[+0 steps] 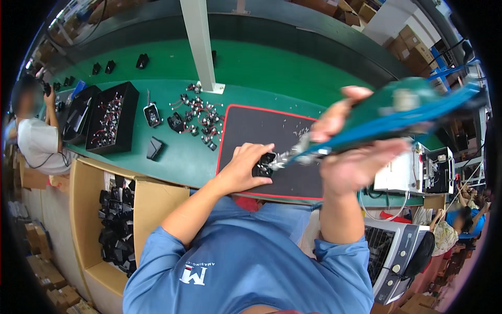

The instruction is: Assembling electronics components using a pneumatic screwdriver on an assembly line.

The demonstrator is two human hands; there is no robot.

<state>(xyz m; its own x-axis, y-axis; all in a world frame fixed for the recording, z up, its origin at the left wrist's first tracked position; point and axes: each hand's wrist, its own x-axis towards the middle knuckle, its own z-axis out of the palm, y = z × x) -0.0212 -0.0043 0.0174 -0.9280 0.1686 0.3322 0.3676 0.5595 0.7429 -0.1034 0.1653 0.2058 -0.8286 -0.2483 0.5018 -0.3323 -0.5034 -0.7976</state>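
My left hand (244, 168) is closed around a small black housing (265, 165) on the dark mat (251, 123). Its fingers and thumb sit on the housing's left side, partly covering it. My right hand (348, 165) grips a green power screwdriver (361, 118), blurred by motion, with a blue hose (397, 123) running along it. The tool's metal nose (287, 157) slants down to the left and meets the housing; the exact contact point is unclear. Small pale bits (300, 131) are scattered on the mat near the nose.
Left of the mat lie several wired small parts (196, 112), an opened black housing (152, 115) and a dark block (155, 148). A black bin (130, 112) holds more wired parts. A cardboard box (157, 209) of black pieces stands below. A post (198, 47) rises behind; a person (42, 141) works at left.
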